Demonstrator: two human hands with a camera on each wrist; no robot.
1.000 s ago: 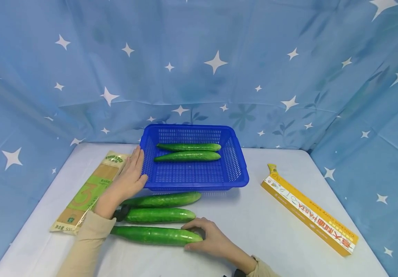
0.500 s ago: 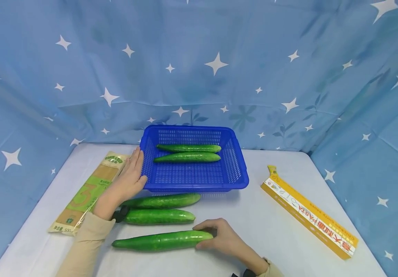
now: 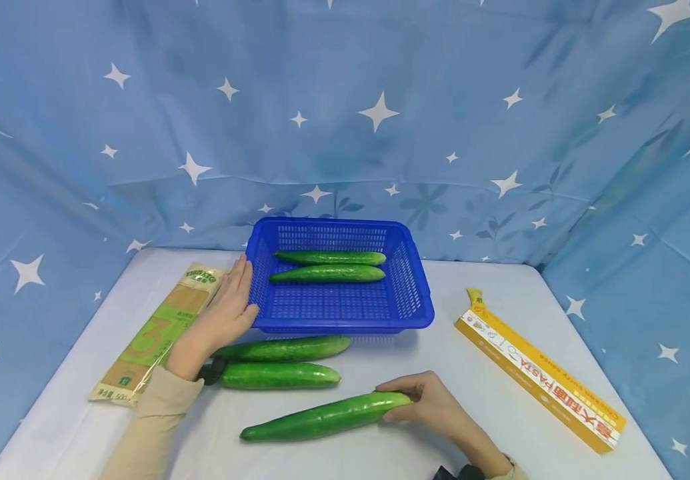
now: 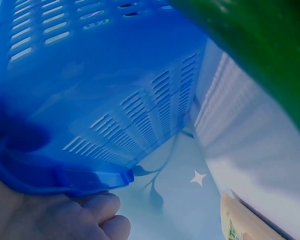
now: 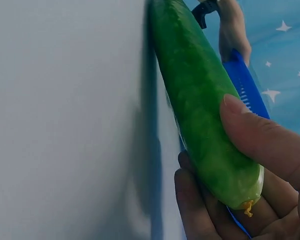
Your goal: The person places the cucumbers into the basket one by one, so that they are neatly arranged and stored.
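Note:
Low over the front of the white table, my right hand (image 3: 431, 403) grips a long green cucumber (image 3: 329, 417) by its right end. In the right wrist view, the thumb lies along one side of this cucumber (image 5: 200, 110) and the fingers curl under its tip. My left hand (image 3: 225, 317) rests with straight fingers against the left side of a blue plastic basket (image 3: 341, 325). Two cucumbers (image 3: 327, 273) lie side by side in that basket. Just in front of it are two more cucumbers (image 3: 279, 375) on the table, their left ends partly hidden by the left wrist.
Left of the basket lies a flat green-and-tan noodle packet (image 3: 155, 333), partly covered by the left forearm. A long yellow-and-white pasta box (image 3: 539, 380) lies slanted on the right, with a small yellow sachet (image 3: 475, 297) at its far end. A blue starry curtain (image 3: 345, 120) hangs behind.
My right hand has drawn the front cucumber to the right, away from the other two on the table, and it now slants with its left end nearer me. The left hand stays at the basket.

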